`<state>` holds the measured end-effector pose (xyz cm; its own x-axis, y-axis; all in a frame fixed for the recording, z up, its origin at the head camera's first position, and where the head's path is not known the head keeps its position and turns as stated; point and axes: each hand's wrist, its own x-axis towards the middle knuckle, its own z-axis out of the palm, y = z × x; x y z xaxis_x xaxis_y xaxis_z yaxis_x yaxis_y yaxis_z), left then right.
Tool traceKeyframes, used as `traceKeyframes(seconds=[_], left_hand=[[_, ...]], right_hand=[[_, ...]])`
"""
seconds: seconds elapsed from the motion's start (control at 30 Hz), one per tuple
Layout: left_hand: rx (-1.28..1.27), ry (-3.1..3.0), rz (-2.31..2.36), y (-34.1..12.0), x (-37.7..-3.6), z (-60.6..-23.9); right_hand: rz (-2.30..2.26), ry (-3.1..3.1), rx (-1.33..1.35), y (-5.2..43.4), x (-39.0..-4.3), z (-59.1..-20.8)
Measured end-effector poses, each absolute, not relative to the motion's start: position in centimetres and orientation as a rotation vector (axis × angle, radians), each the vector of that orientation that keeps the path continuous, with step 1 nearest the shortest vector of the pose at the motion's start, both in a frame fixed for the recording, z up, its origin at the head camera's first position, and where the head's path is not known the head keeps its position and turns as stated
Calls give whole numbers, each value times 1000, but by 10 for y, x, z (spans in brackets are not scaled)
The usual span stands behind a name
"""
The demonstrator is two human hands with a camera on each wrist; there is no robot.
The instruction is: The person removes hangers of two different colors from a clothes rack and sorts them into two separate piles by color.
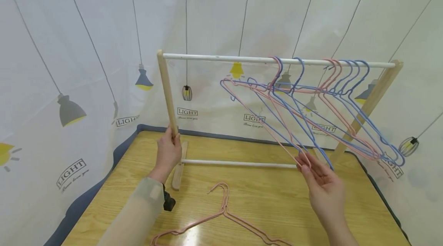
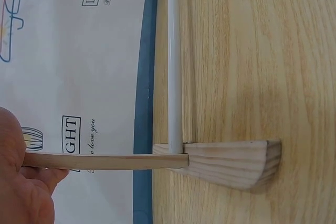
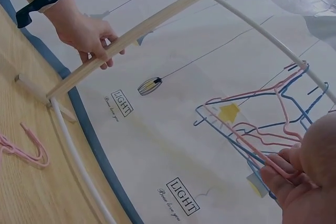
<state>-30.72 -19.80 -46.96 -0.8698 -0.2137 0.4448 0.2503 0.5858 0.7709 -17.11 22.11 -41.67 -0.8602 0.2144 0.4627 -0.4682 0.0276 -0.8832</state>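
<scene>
A wooden rack with a white top rail (image 1: 214,58) stands on the table. My left hand (image 1: 167,153) grips its left wooden post (image 1: 167,92) low down; the left wrist view shows the thumb and fingers around that post (image 2: 105,161). From the rail hang several pink and blue hangers. My right hand (image 1: 323,184) pinches the lower corner of a pink hanger (image 1: 282,121), with a blue hanger (image 1: 313,138) close beside it. In the right wrist view the fingers (image 3: 281,182) hold the pink hanger, partly hidden by the palm.
Pink hangers (image 1: 225,212) lie on the wooden table (image 1: 270,200) in front of the rack. A white lower bar (image 1: 238,163) joins the posts near the tabletop. More hangers (image 1: 353,123) crowd the right post (image 1: 377,96). A lamp-patterned cloth (image 1: 104,15) hangs behind.
</scene>
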Motion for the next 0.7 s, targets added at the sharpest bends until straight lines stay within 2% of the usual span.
traceKeyframes(seconds=[0.3,0.7], left_hand=[[-30,-2316,-1224,-197,-305,-468],[-29,-2308,-1207,-198,-308,-469]], right_hand=[[1784,-1855,378,202,-189,-406],[1596,-1725,312,194,-196,-397]])
